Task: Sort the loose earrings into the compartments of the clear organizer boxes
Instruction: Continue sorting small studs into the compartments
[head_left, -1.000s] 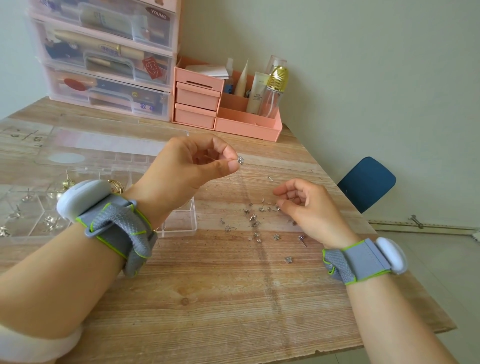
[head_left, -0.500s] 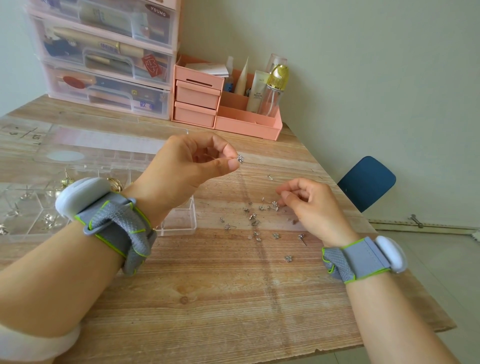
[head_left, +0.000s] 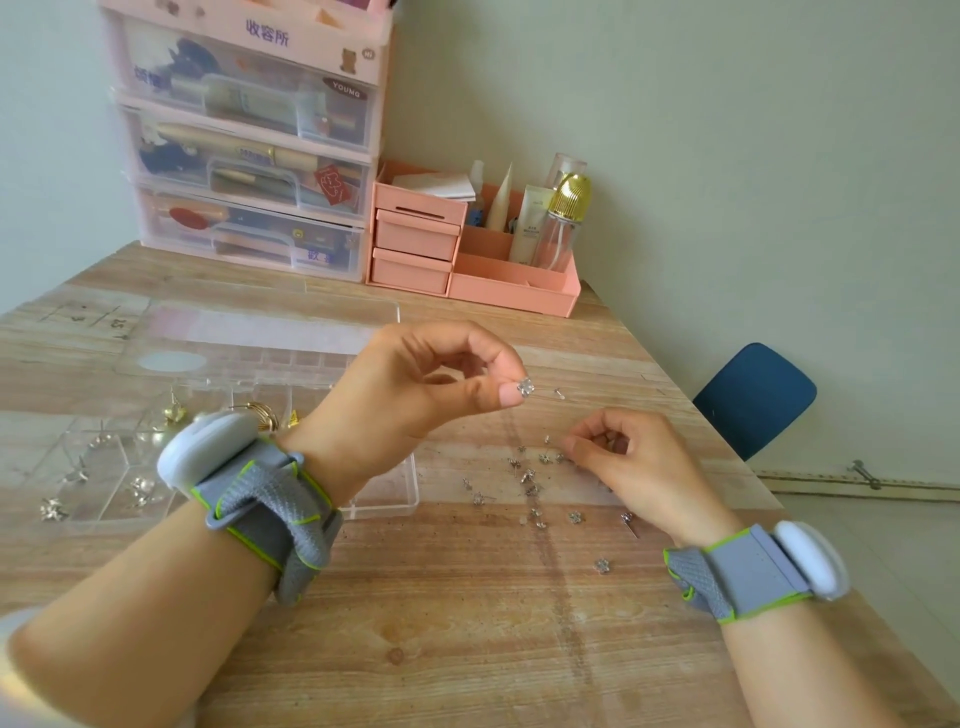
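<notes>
My left hand (head_left: 415, 384) is pinching a small silver flower-shaped earring (head_left: 525, 387) above the wooden table (head_left: 467, 623). My right hand (head_left: 634, 467) is curling over the scattered silver earrings (head_left: 530, 478); whether it is gripping one is hidden. Left of the scatter, my wrist is partly covering the clear plastic organizer box (head_left: 384, 493). Behind it, a pink-framed drawer unit (head_left: 249, 150) is reading "YOUNG".

a wooden table (head_left: 467, 649) with pale, streaked grain carries everything. on its left part lies a clear organizer box (head_left: 384, 493), open, with small earrings in its compartments. just right of the box a scatter of loose silver earrings (head_left: 535, 483) lies on the bare wood. at the far edge, against the wall, stand a stack of clear drawers (head_left: 249, 171) and, beside it, a pink desk organizer (head_left: 467, 260) holding bottles.
</notes>
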